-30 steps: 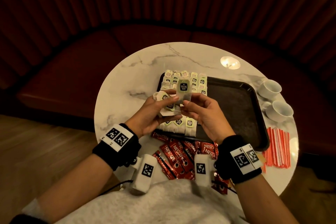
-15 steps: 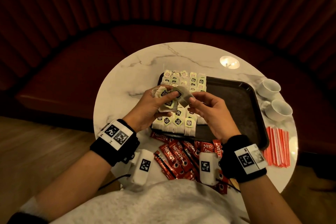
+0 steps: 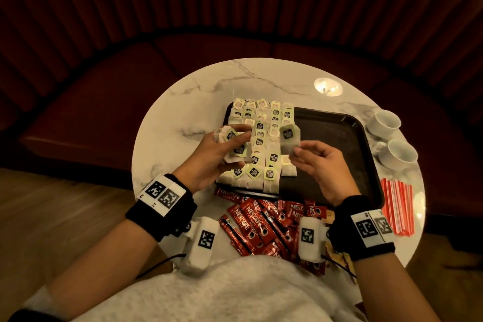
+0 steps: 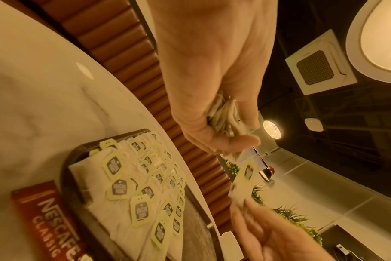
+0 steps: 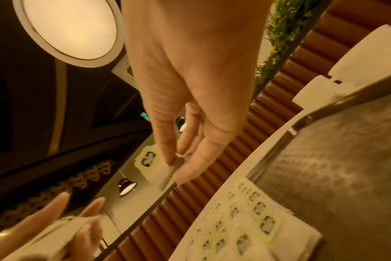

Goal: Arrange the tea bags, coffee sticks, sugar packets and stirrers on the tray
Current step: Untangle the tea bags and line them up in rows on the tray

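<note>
While the desk carries the tray with bag rows filling its left part, the right hand pinches one tea bag upright just over the rows' right edge, nearer the bare tray floor. The left hand grips a stack; its count is hidden.

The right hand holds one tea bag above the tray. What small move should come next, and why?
Probably lower the tea bag in the right hand onto the tray, beside the right edge of the laid rows. That side is bare, and the left hand holds more bags.
</note>
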A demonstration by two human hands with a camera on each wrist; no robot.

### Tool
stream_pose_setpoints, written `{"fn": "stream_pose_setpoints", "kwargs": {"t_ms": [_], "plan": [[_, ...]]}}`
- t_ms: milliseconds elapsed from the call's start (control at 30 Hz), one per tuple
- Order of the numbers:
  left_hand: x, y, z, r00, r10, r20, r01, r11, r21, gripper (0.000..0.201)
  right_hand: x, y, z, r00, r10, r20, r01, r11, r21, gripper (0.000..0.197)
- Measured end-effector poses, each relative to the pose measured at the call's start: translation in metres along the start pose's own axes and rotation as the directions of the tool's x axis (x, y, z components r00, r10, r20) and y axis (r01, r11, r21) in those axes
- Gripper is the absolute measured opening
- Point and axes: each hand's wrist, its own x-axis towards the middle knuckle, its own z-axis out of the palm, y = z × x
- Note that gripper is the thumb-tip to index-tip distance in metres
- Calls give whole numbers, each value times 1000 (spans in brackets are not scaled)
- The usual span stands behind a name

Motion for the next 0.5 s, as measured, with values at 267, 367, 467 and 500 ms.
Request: {"fn": "stream_pose_setpoints", "kwargs": {"t_ms": [267, 367, 467, 500], "plan": [[-4, -13, -7, 996, -76, -42, 76, 997, 0, 26, 18, 51, -28, 955, 134, -265, -256, 821, -510, 2], [-4, -15, -7, 995, -91, -42, 91, 996, 6, 28, 19, 54, -26, 958, 139, -250, -267, 747, -608, 6], [-4, -16, -6, 994, -105, -37, 106, 994, 12, 27, 21, 53, -23, 964, 118, -236, -251, 691, -677, 15], [-4, -17, -6, 994, -106, -35, 107, 994, 15, 27, 23, 52, -22, 964, 109, -243, -250, 682, -687, 18]]}}
